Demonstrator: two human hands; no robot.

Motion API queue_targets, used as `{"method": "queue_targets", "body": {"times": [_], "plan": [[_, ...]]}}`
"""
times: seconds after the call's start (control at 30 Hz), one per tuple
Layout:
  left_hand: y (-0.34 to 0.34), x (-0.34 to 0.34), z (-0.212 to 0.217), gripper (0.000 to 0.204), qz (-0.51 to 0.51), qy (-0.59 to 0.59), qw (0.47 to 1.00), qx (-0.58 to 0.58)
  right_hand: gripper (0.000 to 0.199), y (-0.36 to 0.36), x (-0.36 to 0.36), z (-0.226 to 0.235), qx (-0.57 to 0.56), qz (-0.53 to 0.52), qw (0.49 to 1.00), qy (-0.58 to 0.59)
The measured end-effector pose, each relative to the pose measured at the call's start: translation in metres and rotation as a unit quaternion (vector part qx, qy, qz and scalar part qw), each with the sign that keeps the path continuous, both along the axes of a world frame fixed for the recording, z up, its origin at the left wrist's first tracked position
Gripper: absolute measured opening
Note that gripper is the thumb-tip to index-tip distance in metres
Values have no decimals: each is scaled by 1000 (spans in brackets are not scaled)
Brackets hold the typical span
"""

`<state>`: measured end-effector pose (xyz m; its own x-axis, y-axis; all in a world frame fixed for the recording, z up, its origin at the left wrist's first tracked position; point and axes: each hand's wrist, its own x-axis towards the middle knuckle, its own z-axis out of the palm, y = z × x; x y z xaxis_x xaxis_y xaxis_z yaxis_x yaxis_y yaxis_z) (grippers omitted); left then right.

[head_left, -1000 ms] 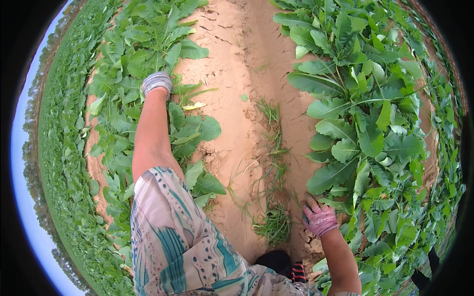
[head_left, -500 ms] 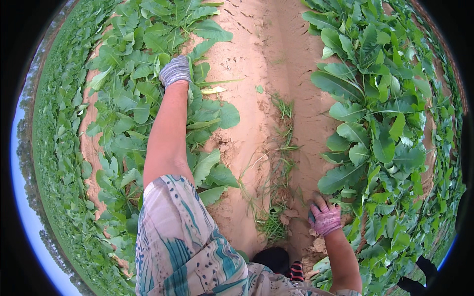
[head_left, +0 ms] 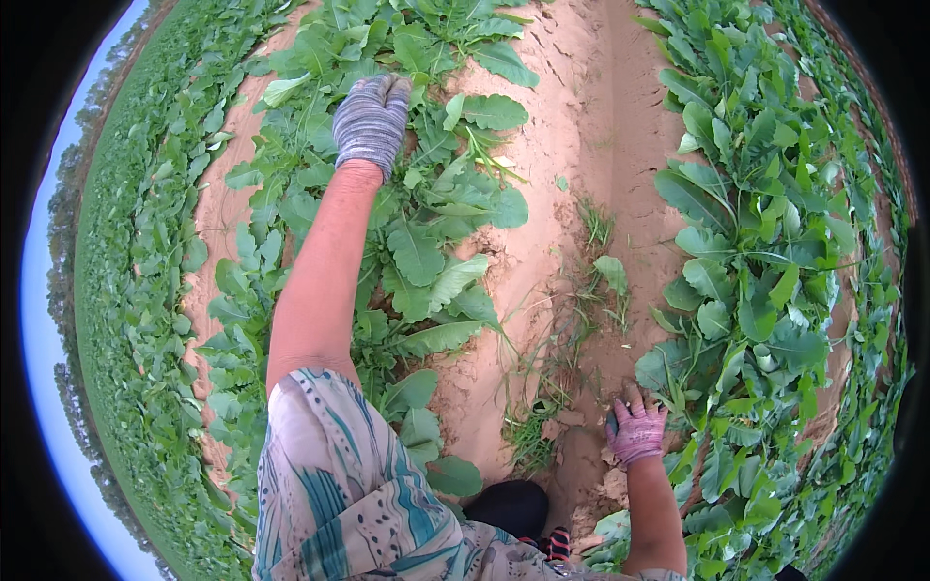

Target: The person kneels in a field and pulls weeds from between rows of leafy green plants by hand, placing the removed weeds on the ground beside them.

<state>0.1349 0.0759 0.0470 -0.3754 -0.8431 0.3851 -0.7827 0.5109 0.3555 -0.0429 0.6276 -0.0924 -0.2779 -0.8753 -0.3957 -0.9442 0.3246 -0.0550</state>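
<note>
Grey striped knit covers our left hand (head_left: pixel 373 124) in the head view, where it reaches in among the leaves of the left row of plants (head_left: pixel 417 254). Its fingers are bent and partly hidden, so we cannot tell whether they grasp a leaf or merely touch the greenery. The broad, toothed leaves of that row lie around this hand and run down beside our forearm; pale green stems (head_left: pixel 487 155) stick out just to its right.

Our right hand (head_left: pixel 636 428), in a pink glove, is loosened and grips nothing that we can see, its fingers laid out on the sandy soil (head_left: pixel 635 165). Close by on its right grows the right row of plants (head_left: pixel 746 271), leaves almost meeting the glove. To the left of this hand we see a tuft of grass (head_left: pixel 530 436), and above it, near the furrow's middle, a single green leaf (head_left: pixel 612 273). Below and to the left of it show a dark rounded shape (head_left: pixel 509 508) and a red-and-black striped cloth (head_left: pixel 559 544).
</note>
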Motion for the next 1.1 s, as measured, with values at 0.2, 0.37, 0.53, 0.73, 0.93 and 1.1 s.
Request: {"method": "queue_targets", "body": {"times": [0.2, 0.37, 0.53, 0.73, 0.93, 1.1], "plan": [[-1, 95, -50, 52, 199, -341, 878, 271, 51, 0, -1, 1, -45, 31, 998, 22], [46, 131, -80, 47, 118, -235, 949, 172, 53, -1, 0, 2, -22, 23, 999, 2], [62, 127, -68, 45, 96, -355, 927, 74, 55, -1, 0, 2, -31, 20, 999, 9], [-4, 136, -74, 41, 177, -249, 932, 193, 52, -6, 0, 5, -69, 31, 997, 18], [-79, 158, -116, 44, 200, -340, 894, 214, 49, -7, -1, 10, -92, 25, 995, -8], [-117, 189, -138, 44, 122, -287, 905, 290, 47, 0, -7, 4, -87, -10, 993, -79]]}}
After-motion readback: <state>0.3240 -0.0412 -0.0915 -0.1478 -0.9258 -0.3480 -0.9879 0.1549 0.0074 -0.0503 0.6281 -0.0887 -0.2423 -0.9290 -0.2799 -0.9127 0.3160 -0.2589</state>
